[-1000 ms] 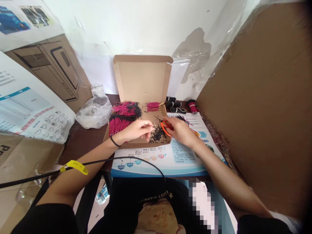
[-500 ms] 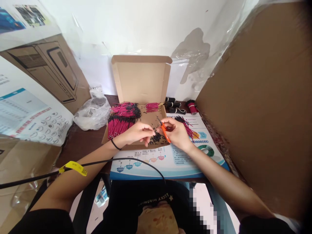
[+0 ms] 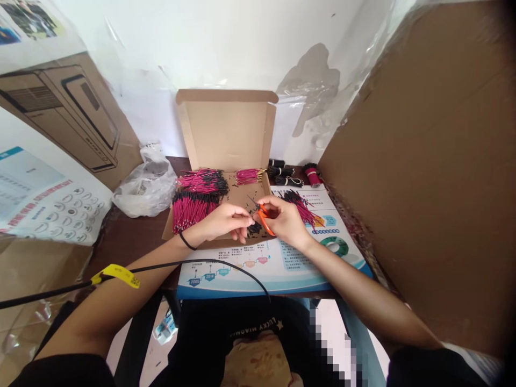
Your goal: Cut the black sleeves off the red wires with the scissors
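Observation:
My right hand (image 3: pixel 284 217) is closed around a pair of orange-handled scissors (image 3: pixel 265 219), whose dark blades point up and left over the box. Close beside it, my left hand (image 3: pixel 231 221) pinches something too small to make out between thumb and forefinger. Both hands hover over the front of an open cardboard box (image 3: pixel 226 134). Short black pieces (image 3: pixel 253 229) lie scattered in the box below them. Red wires with black ends (image 3: pixel 195 210) fill its left side in two piles, and a smaller red bundle with gold-coloured ends (image 3: pixel 249 176) lies at the back.
More red and black wires (image 3: pixel 300 207) lie on a printed sheet (image 3: pixel 226 285) to the right. Behind them are black bundles (image 3: pixel 282 172) and a tied red bundle (image 3: pixel 312 174). A plastic bag (image 3: pixel 147 183) sits left, a cardboard wall (image 3: pixel 419 161) stands right, and a black cable (image 3: pixel 161 266) crosses my left forearm.
The view has shifted slightly, so most things appear a little further left. My hands have drawn marginally closer together, with the scissors still held in the right one.

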### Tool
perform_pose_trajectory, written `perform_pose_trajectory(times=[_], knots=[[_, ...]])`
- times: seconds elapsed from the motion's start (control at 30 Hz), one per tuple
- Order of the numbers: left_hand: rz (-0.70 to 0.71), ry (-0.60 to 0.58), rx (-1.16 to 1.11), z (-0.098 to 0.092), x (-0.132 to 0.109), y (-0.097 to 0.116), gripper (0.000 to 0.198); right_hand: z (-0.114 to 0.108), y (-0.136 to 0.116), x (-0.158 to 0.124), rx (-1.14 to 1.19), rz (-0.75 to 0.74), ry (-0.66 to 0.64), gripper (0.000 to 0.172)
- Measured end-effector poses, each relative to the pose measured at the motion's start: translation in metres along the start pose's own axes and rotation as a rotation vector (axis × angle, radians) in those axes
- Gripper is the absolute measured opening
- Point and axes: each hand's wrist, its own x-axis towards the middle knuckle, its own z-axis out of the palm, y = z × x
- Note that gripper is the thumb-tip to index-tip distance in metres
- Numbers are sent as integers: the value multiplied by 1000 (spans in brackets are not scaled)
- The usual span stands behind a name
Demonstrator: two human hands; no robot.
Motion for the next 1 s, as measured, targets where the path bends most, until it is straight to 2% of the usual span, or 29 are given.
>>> perform_pose_trajectory(times=[0.27, 0.37, 0.57, 0.63, 0.77, 0.87, 1.0], knots=[[82, -35, 9, -5, 0, -3, 16, -4, -10, 0, 83, -26, -63, 25], [115, -53, -11, -6, -1, -2, 17, -4, -11, -1, 64, -38, -44, 26], [63, -43, -48, -8, -1, -2, 14, -5, -13, -2, 18, -87, -13, 26], [54, -20, 14, -11, -1, -2, 17, -11, -17, -2, -101, -174, 14, 23], [24, 50, 86, -16, -3, 2, 20, -30, -22, -1, -501, -486, 68, 22], [-5, 72, 79, -16, -5, 9, 18, -42, -22, 1, -807, -596, -5, 24], [-39, 92, 58, -11, -8, 18, 17, -47, -20, 2, -1152, -618, -177, 25]])
